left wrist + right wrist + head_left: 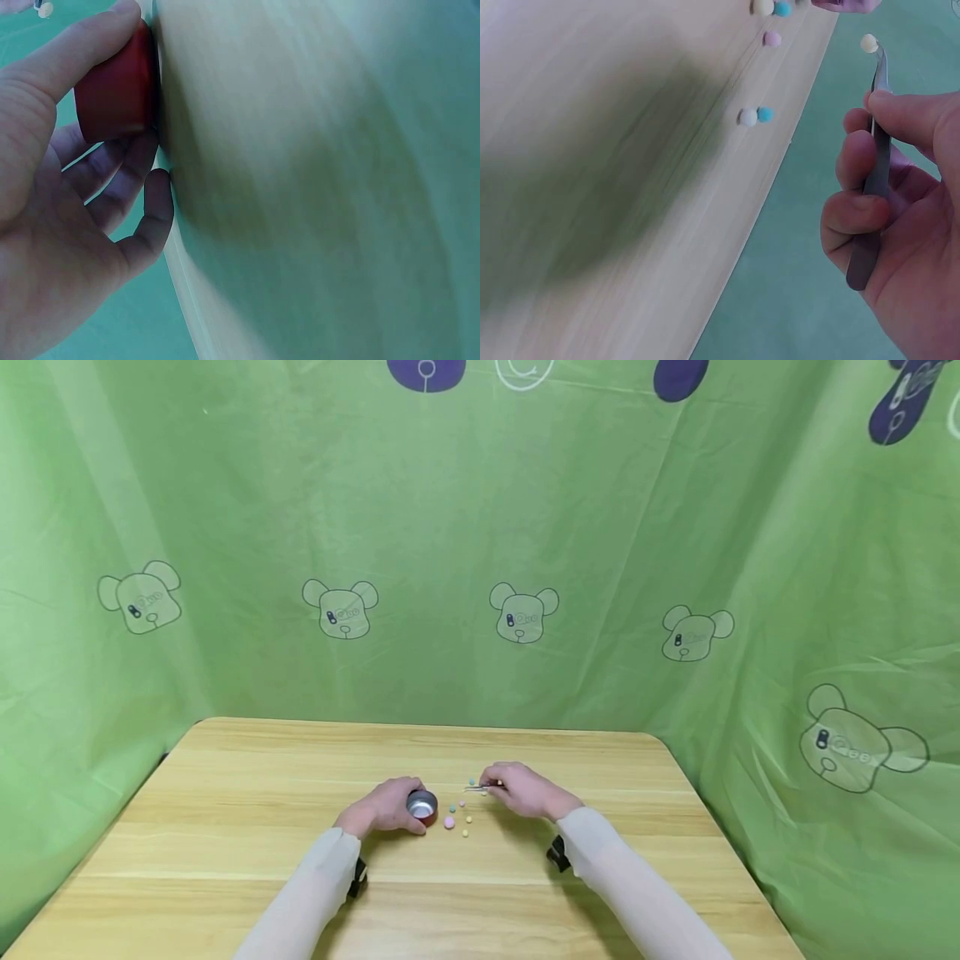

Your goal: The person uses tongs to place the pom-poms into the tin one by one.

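My left hand [390, 806] grips a small round red tin [118, 90], silvery inside, standing upright on the table, with the thumb on one side and fingers on the other. To its right, my right hand [522, 789] holds metal tweezers [877, 172] between thumb and curled fingers. At the bent tip of the tweezers is a pale yellow ball [868, 43], off the tabletop in the right wrist view. Between the hands lie several small balls, among them a larger pink ball [449, 822], a yellow ball [465, 833] and a blue ball [764, 115].
The wooden table [262, 777] spreads around both hands. Behind it and at the sides hangs a green curtain [435, 677] printed with bear heads. Dark wrist devices show under both sleeves.
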The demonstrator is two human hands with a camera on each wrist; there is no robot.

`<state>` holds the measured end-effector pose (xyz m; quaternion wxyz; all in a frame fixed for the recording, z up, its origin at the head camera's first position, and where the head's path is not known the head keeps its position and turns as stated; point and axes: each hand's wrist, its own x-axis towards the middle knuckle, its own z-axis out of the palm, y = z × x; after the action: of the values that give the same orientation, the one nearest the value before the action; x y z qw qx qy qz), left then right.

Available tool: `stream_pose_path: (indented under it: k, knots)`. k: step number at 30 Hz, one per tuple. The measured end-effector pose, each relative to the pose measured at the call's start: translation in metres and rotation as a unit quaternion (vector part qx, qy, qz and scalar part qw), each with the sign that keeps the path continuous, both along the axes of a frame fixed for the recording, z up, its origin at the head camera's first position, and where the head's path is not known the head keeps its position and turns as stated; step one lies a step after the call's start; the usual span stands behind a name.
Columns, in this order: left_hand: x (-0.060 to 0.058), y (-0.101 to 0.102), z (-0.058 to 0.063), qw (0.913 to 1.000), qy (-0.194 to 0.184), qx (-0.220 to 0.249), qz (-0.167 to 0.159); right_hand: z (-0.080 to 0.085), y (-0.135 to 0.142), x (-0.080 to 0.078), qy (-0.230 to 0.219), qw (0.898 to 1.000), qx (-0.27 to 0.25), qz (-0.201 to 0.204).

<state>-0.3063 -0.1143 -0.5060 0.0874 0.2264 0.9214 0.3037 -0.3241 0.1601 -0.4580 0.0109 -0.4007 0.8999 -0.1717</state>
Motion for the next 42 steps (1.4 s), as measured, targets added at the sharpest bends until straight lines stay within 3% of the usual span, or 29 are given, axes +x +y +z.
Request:
stream_pose_path:
  k: [42]
  knots:
    - [0.000,0.000,0.000,1.0000,0.006,0.005,-0.005,0.003,-0.046,0.008,-0.013,0.999,0.020,0.038]
